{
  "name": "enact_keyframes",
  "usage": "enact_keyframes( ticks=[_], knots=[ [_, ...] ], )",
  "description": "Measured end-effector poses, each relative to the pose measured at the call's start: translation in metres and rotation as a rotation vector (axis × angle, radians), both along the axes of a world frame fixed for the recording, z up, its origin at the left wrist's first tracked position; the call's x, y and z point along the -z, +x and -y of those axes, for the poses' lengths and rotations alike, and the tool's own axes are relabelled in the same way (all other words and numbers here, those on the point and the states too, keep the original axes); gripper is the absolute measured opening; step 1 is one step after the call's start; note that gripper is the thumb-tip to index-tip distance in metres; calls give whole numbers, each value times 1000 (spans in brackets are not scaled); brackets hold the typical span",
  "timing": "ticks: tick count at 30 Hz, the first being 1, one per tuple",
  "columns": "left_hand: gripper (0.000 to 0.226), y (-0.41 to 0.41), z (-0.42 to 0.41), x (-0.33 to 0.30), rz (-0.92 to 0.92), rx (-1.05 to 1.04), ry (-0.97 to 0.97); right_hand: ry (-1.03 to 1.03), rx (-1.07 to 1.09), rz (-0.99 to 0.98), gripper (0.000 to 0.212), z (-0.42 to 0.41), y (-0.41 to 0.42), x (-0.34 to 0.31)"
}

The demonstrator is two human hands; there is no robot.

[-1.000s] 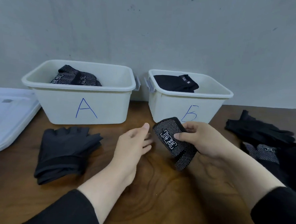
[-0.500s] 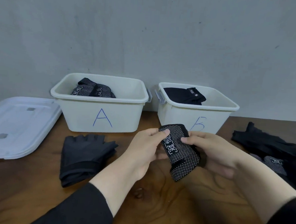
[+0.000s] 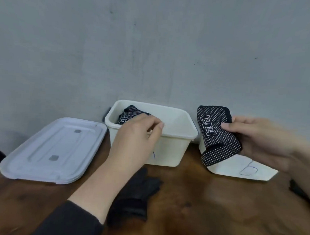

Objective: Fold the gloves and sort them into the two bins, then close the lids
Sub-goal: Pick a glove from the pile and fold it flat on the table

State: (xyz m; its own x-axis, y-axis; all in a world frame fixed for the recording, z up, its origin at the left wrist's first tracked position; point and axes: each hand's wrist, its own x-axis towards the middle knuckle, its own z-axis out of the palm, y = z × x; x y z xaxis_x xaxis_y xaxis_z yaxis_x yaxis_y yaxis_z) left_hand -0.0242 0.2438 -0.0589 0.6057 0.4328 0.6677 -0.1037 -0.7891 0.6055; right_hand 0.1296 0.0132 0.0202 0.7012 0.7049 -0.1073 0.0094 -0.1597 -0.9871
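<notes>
the right hand [image 3: 260, 141] pinches a folded dotted glove [image 3: 219, 137], thumb on its printed face and fingers curled behind, holding it up in front of the bin marked b [image 3: 237, 166], which it mostly hides. the glove's long axis runs steeply, top edge up and tilted a little left, lower end hanging toward the table [image 3: 200, 200]. the bin that already holds a dotted glove [image 3: 127, 116], bin a [image 3: 174, 136], lies to the left of the held glove, with its near right corner just beside the glove's left edge. so the drop point appears to be leftward and slightly away from the right hand, across the rim. the left hand [image 3: 137, 136] is nearer to that bin: it hovers over the front rim, fingers loosely bent, holding nothing as far as i can tell. the right hand is the one carrying, though, so the move likely turns on swinging the glove left over the rim, or on passing it to the left hand. a plain black glove [image 3: 139, 193] lies on the table partly under the left forearm, and the lids [image 3: 53, 149] rest stacked, well left of bin a.
</notes>
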Motion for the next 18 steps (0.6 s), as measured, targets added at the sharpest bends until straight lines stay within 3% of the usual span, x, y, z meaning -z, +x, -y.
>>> enact_keyframes(
  ticks=[2, 5, 9, 15, 18],
  knots=[
    [17, -5, -34, 3, 16, -125, 123, 5, 12, 10, 36, -33, 4, -8],
    [12, -6, -70, 9, -107, -184, 159, 5, 29, 10, 3, -89, 12, -13],
    [18, -3, -86, 16, -216, -128, 170, -70, 79, 17, 5, -159, 29, 2],
    [19, 0, -93, 19, -183, -96, 156, -212, 115, 16, 11, -225, 44, 35],
    [21, -1, -96, 19, -183, -70, 114, -471, 107, 283, 28, -237, 51, 51]
  ],
)
